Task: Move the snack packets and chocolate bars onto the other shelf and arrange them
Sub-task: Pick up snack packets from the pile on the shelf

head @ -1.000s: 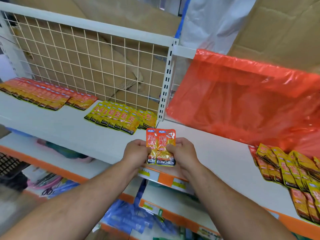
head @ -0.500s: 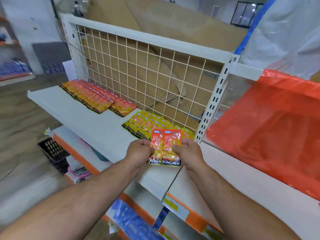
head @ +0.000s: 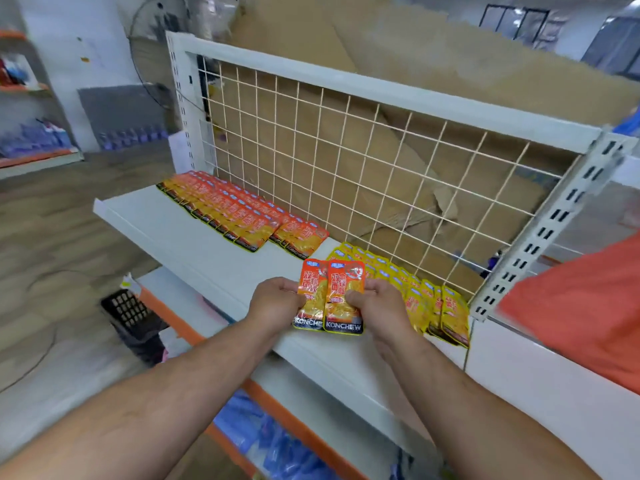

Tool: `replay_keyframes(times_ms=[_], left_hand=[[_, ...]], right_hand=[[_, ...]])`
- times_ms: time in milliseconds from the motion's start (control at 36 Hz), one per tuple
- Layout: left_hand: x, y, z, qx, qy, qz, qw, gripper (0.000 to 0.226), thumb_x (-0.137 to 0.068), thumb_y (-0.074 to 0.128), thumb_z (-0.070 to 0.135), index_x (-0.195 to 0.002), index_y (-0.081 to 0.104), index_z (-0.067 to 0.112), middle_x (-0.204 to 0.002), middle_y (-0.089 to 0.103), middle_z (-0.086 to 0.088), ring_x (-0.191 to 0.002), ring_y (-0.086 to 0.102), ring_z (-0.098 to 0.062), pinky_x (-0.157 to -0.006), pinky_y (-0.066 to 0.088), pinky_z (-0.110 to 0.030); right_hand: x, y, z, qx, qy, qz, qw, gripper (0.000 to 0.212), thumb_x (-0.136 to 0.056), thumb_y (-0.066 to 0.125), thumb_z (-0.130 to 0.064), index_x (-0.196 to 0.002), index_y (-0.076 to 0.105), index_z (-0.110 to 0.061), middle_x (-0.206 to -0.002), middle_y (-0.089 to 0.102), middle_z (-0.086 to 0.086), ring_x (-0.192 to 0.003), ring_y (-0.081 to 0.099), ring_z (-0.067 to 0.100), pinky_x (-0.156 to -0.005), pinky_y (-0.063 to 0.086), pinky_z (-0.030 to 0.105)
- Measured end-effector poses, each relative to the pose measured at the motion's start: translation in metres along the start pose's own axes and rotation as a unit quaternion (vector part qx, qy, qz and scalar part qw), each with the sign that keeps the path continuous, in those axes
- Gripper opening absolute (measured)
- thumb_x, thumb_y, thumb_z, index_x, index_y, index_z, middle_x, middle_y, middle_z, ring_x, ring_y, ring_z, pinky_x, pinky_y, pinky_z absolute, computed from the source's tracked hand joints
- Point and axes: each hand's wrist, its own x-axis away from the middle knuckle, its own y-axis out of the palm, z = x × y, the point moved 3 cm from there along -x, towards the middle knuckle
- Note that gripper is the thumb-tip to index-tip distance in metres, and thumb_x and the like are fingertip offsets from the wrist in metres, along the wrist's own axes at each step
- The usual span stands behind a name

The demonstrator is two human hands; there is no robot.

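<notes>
We found the held packets (head: 329, 299) to be glossy plastic film, crinkled and catching the light. The orange row (head: 225, 209) and the yellow row (head: 415, 296) on the shelf had the same shiny, slick wrapping. The shelf (head: 194, 244) itself looked like smooth painted metal, white with a dull sheen, as did the slotted upright (head: 554, 223). The back grid (head: 346, 161) was thin coated wire, cream and smooth. Behind it we saw brown cardboard (head: 433, 64), matt and creased. At the right was an orange sheet (head: 581, 306), thin plastic by its look. The floor (head: 52, 237) had a wood-grain finish, and the black basket (head: 128, 310) looked like matt plastic.
</notes>
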Motion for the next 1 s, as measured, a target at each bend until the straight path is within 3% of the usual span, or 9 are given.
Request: replay_keyframes(times_ms=[167,278,389,472,639,778,917,1000], left_hand=[[-0.051,-0.053,0.007,-0.02,0.006,-0.029,0.999,0.013,-0.081,0.068,-0.003,-0.084,0.069,0.009,-0.082,0.071,-0.009,-0.069,0.064,-0.02,-0.064,0.05,-0.03],[-0.075,-0.076,0.008,-0.041,0.001,-0.047,0.998,0.013,-0.082,0.07,0.0,-0.084,0.068,0.013,-0.086,0.07,-0.008,-0.073,0.064,-0.022,-0.066,0.051,-0.032],[-0.095,-0.085,0.01,-0.047,-0.002,-0.06,0.997,0.014,-0.082,0.071,0.002,-0.089,0.068,0.014,-0.093,0.072,-0.009,-0.084,0.068,-0.026,-0.071,0.054,-0.036],[-0.105,-0.086,0.016,-0.05,0.002,-0.07,0.996,0.014,-0.083,0.071,0.004,-0.091,0.067,0.015,-0.101,0.071,-0.009,-0.084,0.066,-0.023,-0.069,0.052,-0.034],[-0.117,-0.088,0.026,-0.073,0.023,-0.056,0.995,0.019,-0.084,0.067,-0.003,-0.079,0.061,0.014,-0.118,0.067,-0.013,-0.061,0.054,-0.009,-0.047,0.041,-0.017],[-0.135,-0.093,0.026,-0.085,0.019,-0.045,0.995,0.02,-0.082,0.071,0.003,-0.101,0.069,0.009,-0.079,0.064,-0.003,-0.059,0.053,-0.015,-0.059,0.04,-0.023],[-0.151,-0.092,0.025,-0.107,0.019,-0.042,0.993,0.014,-0.081,0.071,0.003,-0.09,0.066,0.012,-0.073,0.062,-0.002,-0.057,0.054,-0.014,-0.055,0.041,-0.022],[-0.168,-0.089,0.031,-0.13,0.033,-0.048,0.99,0.014,-0.083,0.07,0.004,-0.089,0.064,0.015,-0.076,0.063,0.0,-0.059,0.056,-0.013,-0.052,0.041,-0.021]], right_hand=[[-0.035,0.058,0.011,-0.015,0.001,0.024,1.0,0.076,-0.044,0.079,-0.045,-0.112,0.066,-0.013,-0.11,0.072,0.01,-0.088,0.073,0.026,-0.082,0.06,0.052],[-0.022,0.086,-0.009,-0.021,0.018,0.048,0.998,0.031,-0.079,0.08,-0.016,-0.098,0.055,-0.021,-0.101,0.062,0.004,-0.086,0.063,0.021,-0.078,0.054,0.037],[-0.032,0.099,-0.009,-0.031,0.02,0.054,0.998,0.028,-0.085,0.075,-0.007,-0.098,0.053,-0.018,-0.088,0.053,-0.003,-0.074,0.055,0.015,-0.069,0.046,0.03],[-0.04,0.102,-0.014,-0.019,0.026,0.059,0.998,0.023,-0.086,0.074,-0.007,-0.099,0.058,-0.016,-0.091,0.064,0.001,-0.076,0.063,0.021,-0.073,0.052,0.035],[-0.061,0.113,-0.022,-0.006,0.035,0.063,0.997,0.026,-0.083,0.076,-0.006,-0.105,0.063,-0.004,-0.103,0.072,0.018,-0.093,0.071,0.035,-0.081,0.057,0.047],[-0.08,0.127,-0.021,-0.005,0.038,0.049,0.998,0.03,-0.081,0.078,-0.011,-0.107,0.063,-0.009,-0.109,0.071,0.015,-0.096,0.07,0.035,-0.084,0.058,0.054],[-0.09,0.134,-0.022,-0.005,0.045,0.052,0.998,0.029,-0.083,0.077,-0.009,-0.108,0.061,-0.008,-0.108,0.071,0.02,-0.098,0.07,0.037,-0.083,0.058,0.048],[-0.101,0.135,-0.027,-0.008,0.044,0.062,0.997,0.03,-0.084,0.076,-0.007,-0.11,0.061,-0.005,-0.109,0.07,0.022,-0.087,0.069,0.031,-0.08,0.058,0.048]])
